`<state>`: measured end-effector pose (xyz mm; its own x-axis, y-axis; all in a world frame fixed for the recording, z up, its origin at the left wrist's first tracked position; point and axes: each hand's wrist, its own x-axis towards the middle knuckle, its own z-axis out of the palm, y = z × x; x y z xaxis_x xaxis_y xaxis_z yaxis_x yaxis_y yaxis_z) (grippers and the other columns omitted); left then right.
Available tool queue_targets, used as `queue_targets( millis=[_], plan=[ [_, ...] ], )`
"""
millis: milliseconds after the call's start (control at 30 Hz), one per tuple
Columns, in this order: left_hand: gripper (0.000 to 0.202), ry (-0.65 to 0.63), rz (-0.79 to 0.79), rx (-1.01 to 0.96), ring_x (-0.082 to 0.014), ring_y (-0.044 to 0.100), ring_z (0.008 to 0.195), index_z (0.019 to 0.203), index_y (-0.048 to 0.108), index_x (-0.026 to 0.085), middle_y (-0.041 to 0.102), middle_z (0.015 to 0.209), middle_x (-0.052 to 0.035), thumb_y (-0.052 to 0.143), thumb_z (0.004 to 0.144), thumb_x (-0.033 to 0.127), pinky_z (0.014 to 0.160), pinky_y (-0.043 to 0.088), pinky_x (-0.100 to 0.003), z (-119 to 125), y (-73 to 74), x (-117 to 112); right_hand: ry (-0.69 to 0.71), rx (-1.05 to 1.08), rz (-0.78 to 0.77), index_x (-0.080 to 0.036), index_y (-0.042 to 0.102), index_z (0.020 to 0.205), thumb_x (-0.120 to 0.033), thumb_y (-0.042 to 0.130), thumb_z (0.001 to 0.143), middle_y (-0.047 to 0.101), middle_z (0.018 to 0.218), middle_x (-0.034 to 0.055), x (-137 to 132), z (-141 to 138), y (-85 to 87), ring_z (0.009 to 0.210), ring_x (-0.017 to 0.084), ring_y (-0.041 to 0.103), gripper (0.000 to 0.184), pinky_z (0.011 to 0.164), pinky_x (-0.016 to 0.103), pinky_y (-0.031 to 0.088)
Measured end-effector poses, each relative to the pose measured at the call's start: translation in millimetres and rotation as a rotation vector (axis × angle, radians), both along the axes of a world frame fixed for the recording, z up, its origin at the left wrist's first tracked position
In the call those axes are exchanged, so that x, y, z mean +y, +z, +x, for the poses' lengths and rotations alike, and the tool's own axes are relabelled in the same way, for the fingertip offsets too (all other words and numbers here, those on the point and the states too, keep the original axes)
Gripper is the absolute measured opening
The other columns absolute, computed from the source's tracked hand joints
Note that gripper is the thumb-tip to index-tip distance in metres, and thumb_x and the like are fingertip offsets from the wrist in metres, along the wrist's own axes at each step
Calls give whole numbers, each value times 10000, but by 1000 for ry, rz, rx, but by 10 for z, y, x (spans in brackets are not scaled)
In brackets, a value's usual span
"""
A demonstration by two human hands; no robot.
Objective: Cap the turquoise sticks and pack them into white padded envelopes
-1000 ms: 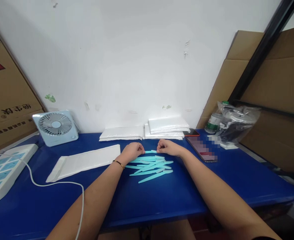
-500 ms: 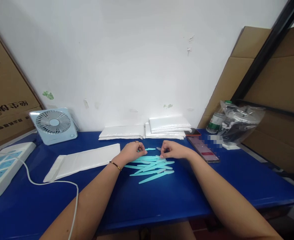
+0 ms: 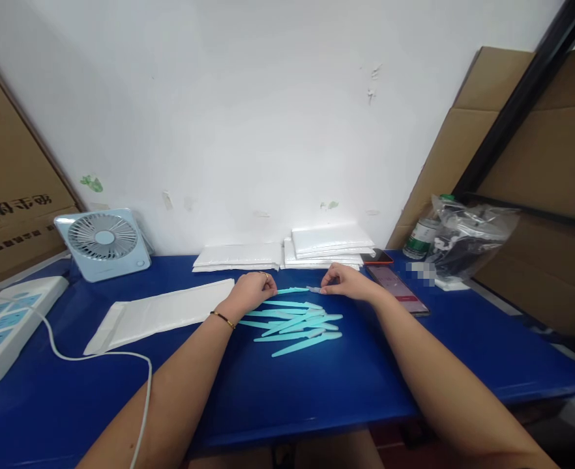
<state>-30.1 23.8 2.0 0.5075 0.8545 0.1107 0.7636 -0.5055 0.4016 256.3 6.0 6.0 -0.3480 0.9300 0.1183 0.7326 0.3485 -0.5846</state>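
My left hand (image 3: 252,292) pinches the handle end of a turquoise eyebrow razor (image 3: 291,290), which points to the right just above the table. In my right hand (image 3: 347,284), thumb and fingertips close on a small clear blade cap (image 3: 313,289), right at the razor's tip. Whether the cap touches the blade I cannot tell. Just below both hands, a loose pile of several similar turquoise razors (image 3: 287,327) lies on the blue table, overlapping and pointing in slightly different directions.
A white padded envelope (image 3: 165,315) lies to the left, with stacked envelopes (image 3: 238,256) along the wall. A fan (image 3: 104,244), a power strip (image 3: 18,326) and its cable (image 3: 148,391) are on the left. At right are a phone (image 3: 399,292), a bottle (image 3: 420,237) and a plastic-wrapped item (image 3: 468,244).
Both hands have moved slightly up and apart, away from the pile. More of the razor and the clear cap now shows between them.
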Motion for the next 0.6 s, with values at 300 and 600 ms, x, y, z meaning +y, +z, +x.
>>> queue_targets(
  millis=[300, 600],
  plan=[
    [219, -149, 59, 42, -151, 582, 783, 810, 674, 254, 642, 849, 7, 620, 713, 442, 655, 387, -233, 94, 16, -91, 157, -135, -31, -180, 686, 769, -365, 664, 701, 531, 835, 27, -178, -325, 12, 698, 134, 520, 198, 614, 237, 383],
    [149, -21, 8, 58, -149, 587, 680, 703, 666, 226, 668, 719, 11, 591, 735, 352, 598, 369, -238, 75, 89, -84, 82, -137, -23, -173, 666, 740, -306, 618, 734, 557, 833, 39, -109, -164, 36, 726, 151, 513, 142, 630, 244, 380]
  ],
)
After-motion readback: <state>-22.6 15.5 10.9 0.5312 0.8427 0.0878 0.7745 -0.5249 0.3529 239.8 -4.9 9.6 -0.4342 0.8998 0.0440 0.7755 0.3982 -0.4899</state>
